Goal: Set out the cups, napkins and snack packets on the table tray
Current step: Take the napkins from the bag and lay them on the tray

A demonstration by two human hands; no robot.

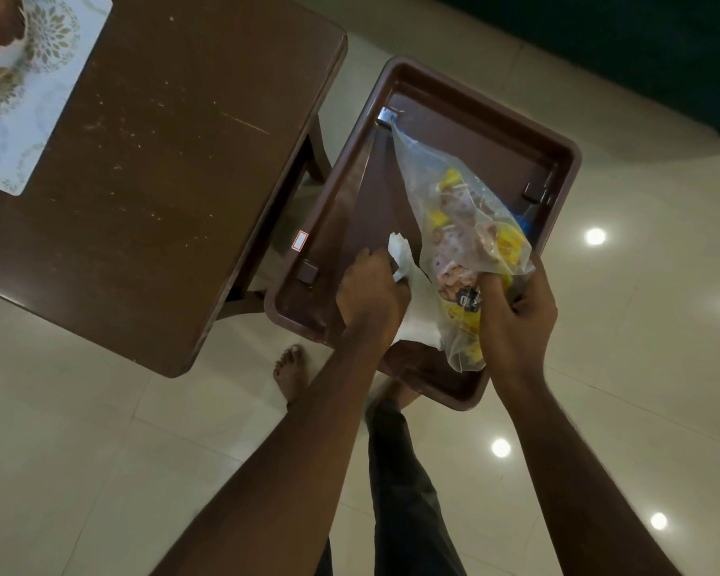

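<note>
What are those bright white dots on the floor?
Head view: the dots are glare, likely overhead lights mirrored in the shiny floor. Same view: the room is dim, and the wide lens bends the table edges.

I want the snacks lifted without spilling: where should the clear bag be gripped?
Probably grip the clear bag at its bunched near end, from the near side, where the right hand holds it; the packets sit there, and the far end tapers empty.

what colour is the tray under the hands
The tray is plain dark brown; the head view shows it best.
</note>
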